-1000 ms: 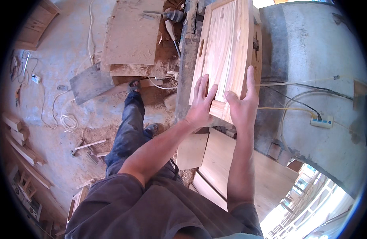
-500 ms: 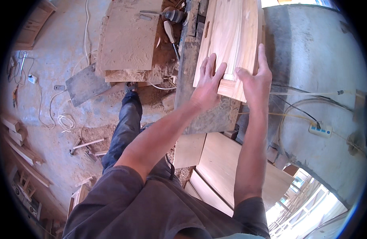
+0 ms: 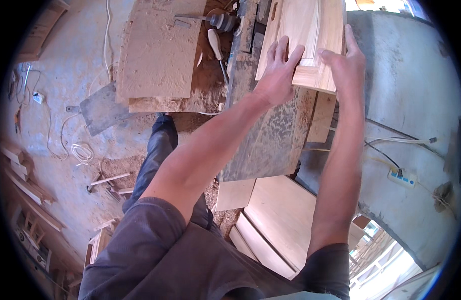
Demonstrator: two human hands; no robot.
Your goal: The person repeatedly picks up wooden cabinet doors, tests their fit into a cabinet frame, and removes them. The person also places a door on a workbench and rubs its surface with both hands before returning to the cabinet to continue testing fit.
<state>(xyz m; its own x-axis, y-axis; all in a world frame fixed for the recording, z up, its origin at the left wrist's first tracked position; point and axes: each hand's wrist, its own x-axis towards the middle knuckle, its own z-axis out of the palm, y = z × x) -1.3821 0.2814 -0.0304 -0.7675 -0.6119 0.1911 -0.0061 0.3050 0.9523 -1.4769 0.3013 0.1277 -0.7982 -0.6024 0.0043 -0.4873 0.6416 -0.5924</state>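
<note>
A pale wooden cabinet door with a raised middle panel and a slot near its left edge lies on the worn workbench. My left hand rests on its near left corner, fingers spread flat over the frame. At the near right corner, my right hand holds the edge, thumb on the upper face and index finger stretched along the side. The other right fingers are hidden behind the edge. The door's far end runs out of the picture.
Left of the bench, a dusty board stack carries a power drill; a white-handled screwdriver lies beside it. Large boards lean below the bench. A power strip with cables is at the right. A coiled cord lies on the floor.
Both hands and the door have shifted farther away and to the right. More of the bench's near end shows, and a board beneath the door's right side has come into sight.
</note>
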